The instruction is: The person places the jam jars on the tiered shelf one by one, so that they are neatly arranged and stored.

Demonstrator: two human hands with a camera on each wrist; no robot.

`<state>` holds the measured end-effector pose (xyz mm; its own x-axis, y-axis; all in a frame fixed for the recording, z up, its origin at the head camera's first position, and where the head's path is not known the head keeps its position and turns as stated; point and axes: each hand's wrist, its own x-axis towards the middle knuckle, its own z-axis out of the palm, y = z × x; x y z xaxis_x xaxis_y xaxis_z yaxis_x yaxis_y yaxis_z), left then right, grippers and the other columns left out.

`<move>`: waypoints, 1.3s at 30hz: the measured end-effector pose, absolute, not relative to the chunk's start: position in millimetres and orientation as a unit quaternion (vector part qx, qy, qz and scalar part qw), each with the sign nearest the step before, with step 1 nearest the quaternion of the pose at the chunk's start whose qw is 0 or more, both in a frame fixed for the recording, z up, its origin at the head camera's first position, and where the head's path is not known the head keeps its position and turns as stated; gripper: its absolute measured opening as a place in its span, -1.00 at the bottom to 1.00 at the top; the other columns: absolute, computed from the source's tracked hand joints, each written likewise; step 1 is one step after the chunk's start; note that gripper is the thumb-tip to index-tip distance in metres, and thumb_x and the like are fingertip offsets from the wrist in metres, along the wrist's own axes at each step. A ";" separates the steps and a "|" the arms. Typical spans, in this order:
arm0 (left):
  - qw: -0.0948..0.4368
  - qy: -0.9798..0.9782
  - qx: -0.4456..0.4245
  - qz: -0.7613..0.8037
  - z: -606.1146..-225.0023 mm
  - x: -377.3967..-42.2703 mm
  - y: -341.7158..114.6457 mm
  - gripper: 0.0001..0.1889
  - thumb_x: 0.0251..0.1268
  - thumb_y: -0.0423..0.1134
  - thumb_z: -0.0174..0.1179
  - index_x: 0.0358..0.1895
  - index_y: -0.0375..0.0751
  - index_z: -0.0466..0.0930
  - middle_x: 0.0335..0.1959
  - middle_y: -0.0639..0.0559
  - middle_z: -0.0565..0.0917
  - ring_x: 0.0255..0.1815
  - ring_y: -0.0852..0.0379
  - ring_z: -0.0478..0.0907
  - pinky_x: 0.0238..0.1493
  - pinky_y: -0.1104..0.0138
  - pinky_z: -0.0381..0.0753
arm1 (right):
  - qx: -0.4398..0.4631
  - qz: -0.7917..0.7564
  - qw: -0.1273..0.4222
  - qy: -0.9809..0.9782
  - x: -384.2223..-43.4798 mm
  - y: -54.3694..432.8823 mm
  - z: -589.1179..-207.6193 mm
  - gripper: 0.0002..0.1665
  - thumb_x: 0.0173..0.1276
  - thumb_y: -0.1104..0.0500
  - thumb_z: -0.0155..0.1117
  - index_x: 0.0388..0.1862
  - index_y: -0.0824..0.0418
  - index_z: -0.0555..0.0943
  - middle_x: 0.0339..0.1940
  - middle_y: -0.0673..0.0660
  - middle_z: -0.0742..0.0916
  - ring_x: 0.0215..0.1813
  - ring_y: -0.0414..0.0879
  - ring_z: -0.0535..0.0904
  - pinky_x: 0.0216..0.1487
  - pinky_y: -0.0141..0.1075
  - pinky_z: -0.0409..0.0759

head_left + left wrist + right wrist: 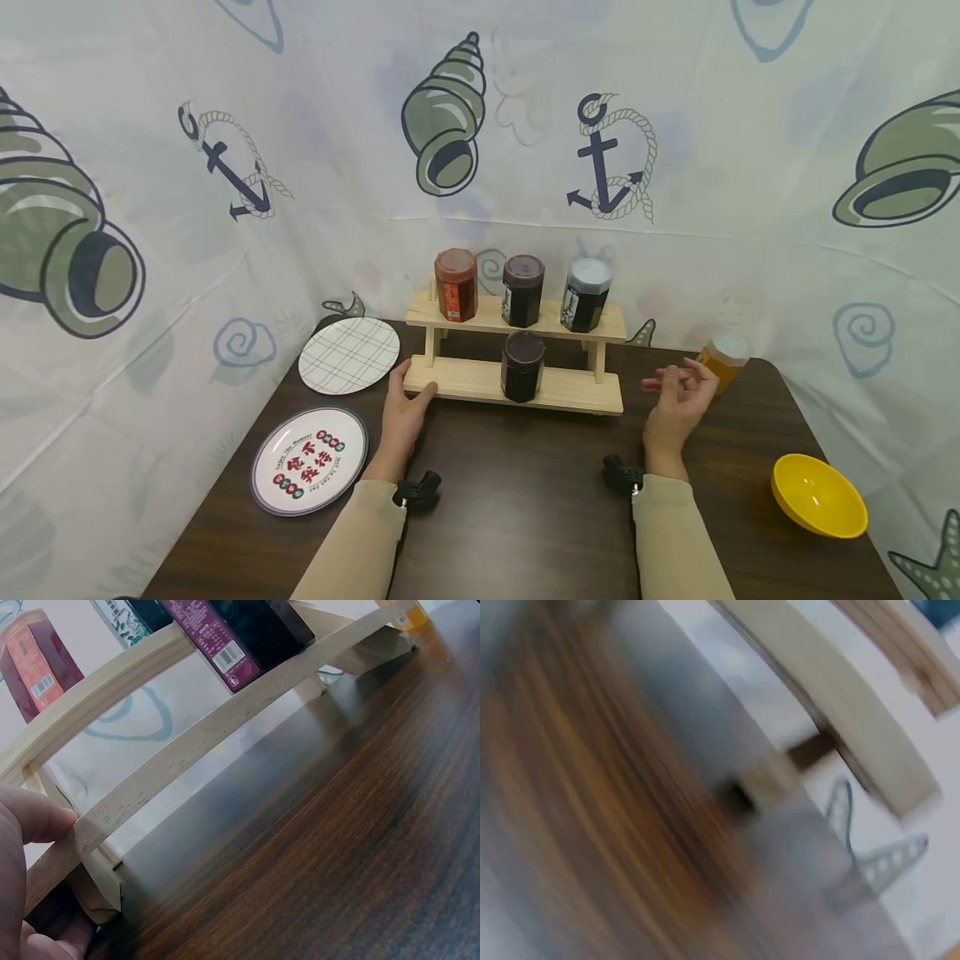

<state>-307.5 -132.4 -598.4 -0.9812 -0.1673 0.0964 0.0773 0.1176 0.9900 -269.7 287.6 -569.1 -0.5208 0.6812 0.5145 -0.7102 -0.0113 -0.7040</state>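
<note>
A two-tier wooden rack (558, 387) stands towards the back of the dark table. My left hand (402, 421) grips the left end of its lower board; in the left wrist view the thumb (45, 817) presses the board and fingertips show beneath. A red-brown jar (456, 285), a dark jar with a purple lid (522, 292) and a dark jar with a pale lid (586, 295) sit on the upper tier. Another dark jar (522, 367) is on the lower tier. Right of the rack, my right hand (677, 408) has loosely bent fingers holding nothing, partly covering an amber jar (726, 360).
On the left lie a checked plate (349, 356) and a white plate with red lettering (310, 461). A yellow bowl (819, 496) is near the right table edge. Patterned cloth (517, 200) hangs behind and along both sides. The right wrist view is blurred.
</note>
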 end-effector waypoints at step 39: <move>0.084 -0.745 0.025 -0.661 -599.6 -305.5 -132.8 -0.19 0.55 -0.16 0.38 0.73 -0.06 0.20 0.72 -0.21 0.30 0.73 -0.20 0.25 0.70 -0.15 0.21 | -0.198 0.715 0.305 -0.597 -265.4 405.2 -571.6 0.54 0.38 0.27 0.59 0.82 -0.24 -0.41 0.89 -0.04 -0.13 0.87 -0.20 -0.31 0.84 -0.23 -0.18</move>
<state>-305.5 -132.8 -599.6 -0.9847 -0.1484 0.0910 0.0726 0.1252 0.9895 -265.4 405.2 -571.6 -0.7357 0.6725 0.0811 -0.1997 -0.1009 -0.9746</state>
